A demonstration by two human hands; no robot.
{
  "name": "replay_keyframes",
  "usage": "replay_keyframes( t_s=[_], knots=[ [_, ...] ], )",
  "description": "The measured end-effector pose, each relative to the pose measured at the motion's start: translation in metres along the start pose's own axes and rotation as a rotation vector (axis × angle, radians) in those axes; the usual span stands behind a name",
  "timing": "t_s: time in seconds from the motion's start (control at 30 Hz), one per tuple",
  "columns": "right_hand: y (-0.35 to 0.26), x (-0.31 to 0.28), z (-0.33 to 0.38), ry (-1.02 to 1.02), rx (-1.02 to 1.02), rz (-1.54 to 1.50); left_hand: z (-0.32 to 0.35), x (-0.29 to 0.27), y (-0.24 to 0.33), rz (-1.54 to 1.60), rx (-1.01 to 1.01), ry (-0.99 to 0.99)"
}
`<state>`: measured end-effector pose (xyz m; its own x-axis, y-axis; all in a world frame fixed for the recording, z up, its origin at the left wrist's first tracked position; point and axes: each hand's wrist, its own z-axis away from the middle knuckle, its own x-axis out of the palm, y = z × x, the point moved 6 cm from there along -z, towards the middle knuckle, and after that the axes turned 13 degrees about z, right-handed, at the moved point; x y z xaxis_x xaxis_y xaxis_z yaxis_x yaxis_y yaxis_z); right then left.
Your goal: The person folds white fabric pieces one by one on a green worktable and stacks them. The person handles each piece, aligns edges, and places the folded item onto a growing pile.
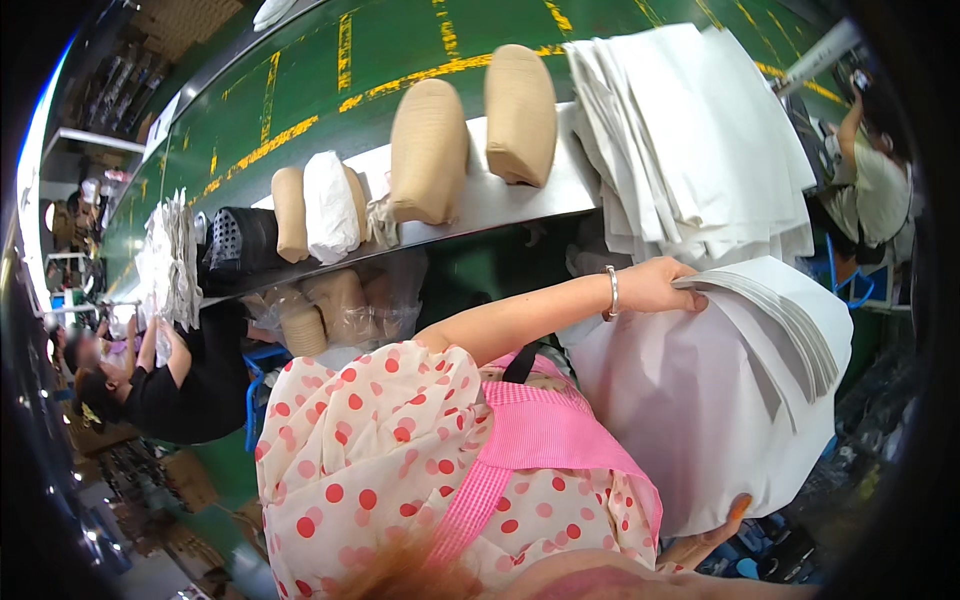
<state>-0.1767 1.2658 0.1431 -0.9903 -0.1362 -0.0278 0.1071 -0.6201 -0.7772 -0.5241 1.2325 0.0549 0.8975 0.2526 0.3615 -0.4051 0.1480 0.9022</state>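
A thick stack of large white sheets point(690, 410) hangs in front of my body, on the right side of the head view. My left hand point(655, 285), with a silver bracelet at the wrist, is closed on its upper left edge. Past those fingers, the layered edges of several sheets point(790, 330) fan out and curve. My right hand point(715, 535) grips the lower edge of the stack; its thumb shows and its other fingers are partly hidden. A second pile of white sheets point(700, 130) lies beyond my left hand and drapes over the metal ledge point(465, 215).
Along the ledge stand beige ribbed rounded forms point(430, 150), a white-wrapped one point(330, 205) and a black perforated item point(240, 240). Clear plastic bags point(345, 310) hold more forms below. Behind runs a green surface point(380, 60) with yellow lines. Co-workers sit left point(160, 380) and right point(875, 180).
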Motion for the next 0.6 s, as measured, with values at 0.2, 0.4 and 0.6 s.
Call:
replay_keyframes(
  t_s=[0.2,0.4,0.6],
  knots=[
    [-0.04,0.07,0.043,0.055,-0.386,0.242,0.08,-0.063,-0.022,0.274,-0.039,-0.053],
    [-0.041,0.129,0.056,0.033,-0.558,0.387,0.127,-0.084,-0.069,0.367,-0.085,-0.202],
    [-0.054,0.207,0.043,-0.267,-0.748,0.512,0.182,-0.097,-0.085,0.439,0.029,-0.01]
  ],
)
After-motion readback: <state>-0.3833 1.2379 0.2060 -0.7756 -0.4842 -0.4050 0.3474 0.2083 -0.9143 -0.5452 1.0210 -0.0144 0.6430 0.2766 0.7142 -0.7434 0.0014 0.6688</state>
